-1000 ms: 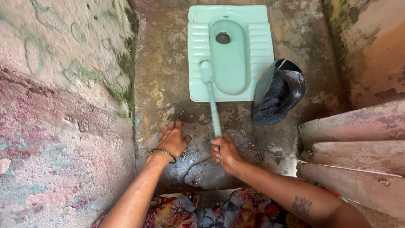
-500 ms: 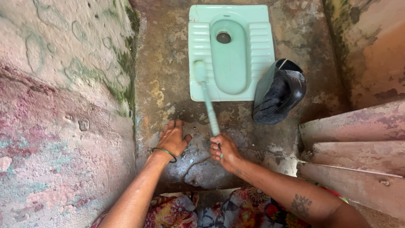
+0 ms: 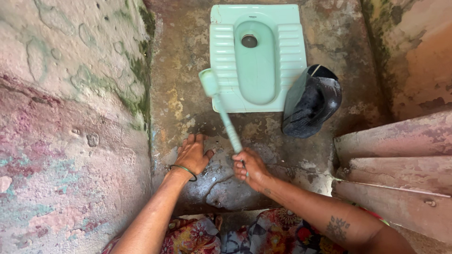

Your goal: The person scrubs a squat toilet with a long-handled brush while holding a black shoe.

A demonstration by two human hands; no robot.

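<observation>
Fingers of the right hand [image 3: 252, 169] are curling tight around the lower end of a pale green toilet brush [image 3: 222, 113], the forearm reaching in from the lower right with the wrist slightly bent. The brush handle is slanting up and to the left, and its head is sitting at the left edge of the mint-green squat toilet pan [image 3: 257, 56], partly over the stained concrete floor [image 3: 183, 80] beside it. The left hand [image 3: 192, 154] is lying palm down on the floor, fingers spread and pressing flat, the arm running straight in from below with a thin green bangle [image 3: 184, 171] at the wrist. The two hands are near each other but apart. A dark bucket [image 3: 311, 101] is leaning against the pan's right front corner, touching it. A mossy, peeling wall [image 3: 70, 117] is closing in on the left, steps [image 3: 395, 169] on the right, leaving only a narrow strip of floor between them.
</observation>
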